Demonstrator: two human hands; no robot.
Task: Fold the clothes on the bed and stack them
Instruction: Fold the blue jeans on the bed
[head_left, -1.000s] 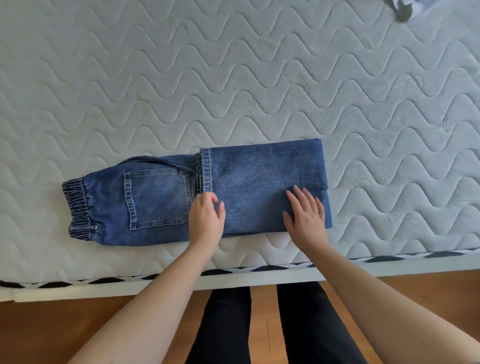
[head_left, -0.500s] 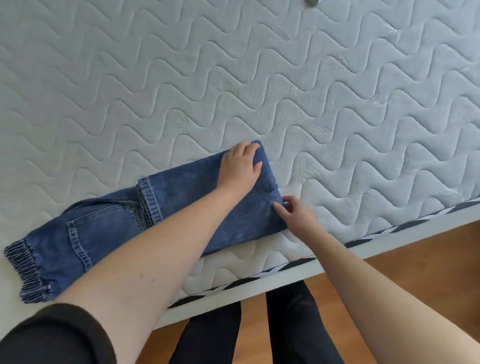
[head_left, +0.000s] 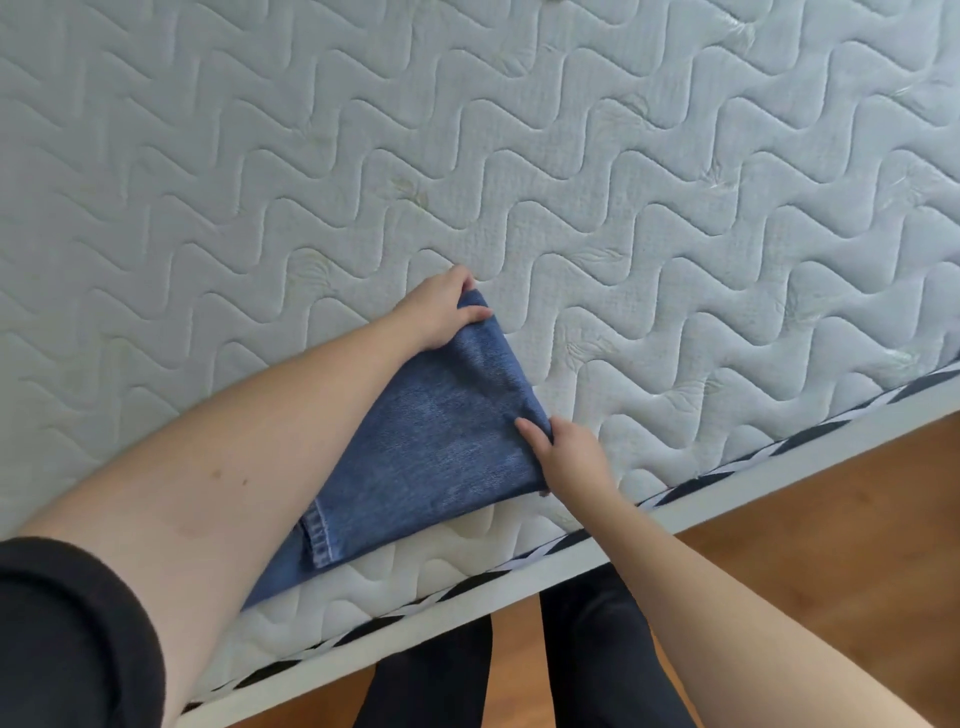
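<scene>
A pair of blue jeans (head_left: 431, 447), folded, lies on the white quilted mattress (head_left: 571, 171) near its front edge. My left hand (head_left: 441, 309) grips the far right corner of the folded end, thumb on top of the denim. My right hand (head_left: 569, 457) pinches the near right corner of the same end. That end looks lifted off the mattress. My left forearm crosses over the jeans and hides their waistband half; only a hem seam (head_left: 319, 535) shows below it.
The bed's front edge (head_left: 701, 499), with black and white piping, runs diagonally from lower left to right. Wooden floor (head_left: 831, 561) lies beyond it. My legs in dark trousers (head_left: 597, 654) stand against the bed.
Both hands moved from pressing flat on the jeans to gripping the corners of the right-hand folded end. The view swung right, so the waistband half is now hidden under my left arm.
</scene>
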